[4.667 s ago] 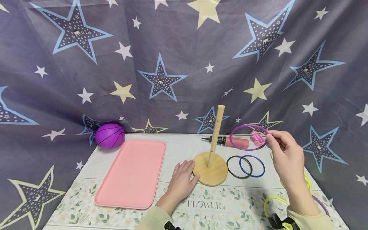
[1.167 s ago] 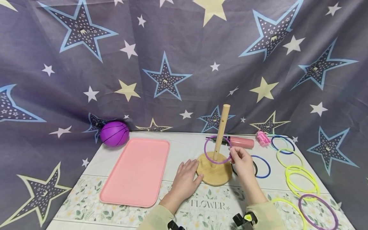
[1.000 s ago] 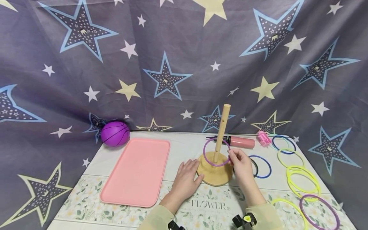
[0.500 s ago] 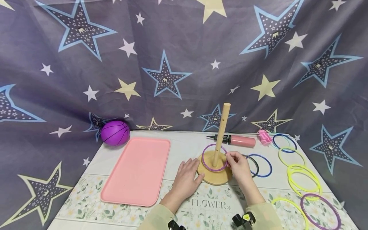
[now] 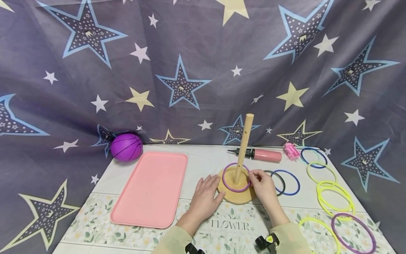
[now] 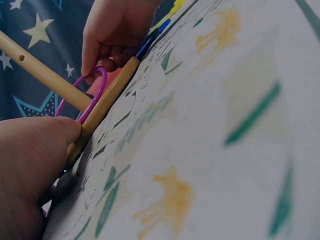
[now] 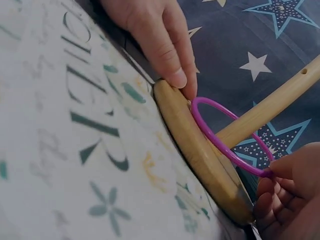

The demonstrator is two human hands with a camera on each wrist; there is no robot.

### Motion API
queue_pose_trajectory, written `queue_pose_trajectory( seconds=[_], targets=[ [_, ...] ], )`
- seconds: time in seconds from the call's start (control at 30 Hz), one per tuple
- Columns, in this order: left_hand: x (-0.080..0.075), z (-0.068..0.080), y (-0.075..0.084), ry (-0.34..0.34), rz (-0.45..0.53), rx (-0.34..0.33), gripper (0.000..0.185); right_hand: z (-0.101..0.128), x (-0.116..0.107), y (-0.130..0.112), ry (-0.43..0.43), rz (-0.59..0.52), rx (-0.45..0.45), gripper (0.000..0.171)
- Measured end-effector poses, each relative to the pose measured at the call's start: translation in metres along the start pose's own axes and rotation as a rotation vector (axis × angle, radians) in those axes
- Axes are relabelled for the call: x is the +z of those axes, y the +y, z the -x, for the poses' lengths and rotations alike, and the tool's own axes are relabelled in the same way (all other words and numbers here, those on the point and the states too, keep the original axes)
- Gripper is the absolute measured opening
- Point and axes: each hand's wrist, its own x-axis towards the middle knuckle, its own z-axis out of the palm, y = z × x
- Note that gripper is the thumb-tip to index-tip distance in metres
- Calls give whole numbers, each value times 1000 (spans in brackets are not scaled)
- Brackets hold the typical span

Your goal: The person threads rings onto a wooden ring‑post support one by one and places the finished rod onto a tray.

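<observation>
My right hand [image 5: 264,187] pinches a thin purple ring [image 5: 223,180] at its right side. The ring is around the wooden post [image 5: 244,144], low down. In the right wrist view, the side of the ring [image 7: 212,136] away from that hand meets the round wooden base [image 7: 200,155], while the pinched side is raised. My left hand [image 5: 204,197] lies with fingers extended at the left edge of the base [image 5: 239,199]; in the right wrist view its fingertips touch the rim. Beside my right hand, a black ring [image 5: 283,188] overlaps a blue ring [image 5: 297,181] on the table.
Left of the stand lies a pink tray [image 5: 149,190], with a purple ball [image 5: 126,147] behind it. A pink hand pump [image 5: 266,155] and a small pink object [image 5: 291,151] lie at the back. Several more rings, including a purple ring [image 5: 369,234], lie at the right.
My right hand brought the purple ring from the right over to the post, then lowered it along the post to the base. The left hand has stayed at the base.
</observation>
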Motion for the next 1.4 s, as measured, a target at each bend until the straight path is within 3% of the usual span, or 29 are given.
queue_pose_trajectory(
  seconds=[0.37, 1.0, 1.2, 1.4],
  targets=[
    [1, 0, 0, 8, -2, 8, 64, -2, 3, 5, 39, 171, -96, 16],
    [1, -1, 1, 14, -1, 5, 61, -1, 1, 6, 29, 158, -102, 11],
    [2, -1, 0, 17, -8, 8, 60, -4, -8, 7, 26, 128, -109, 14],
    [1, -1, 1, 13, -11, 7, 59, -6, -27, 3, 88, 163, -100, 19]
  ],
)
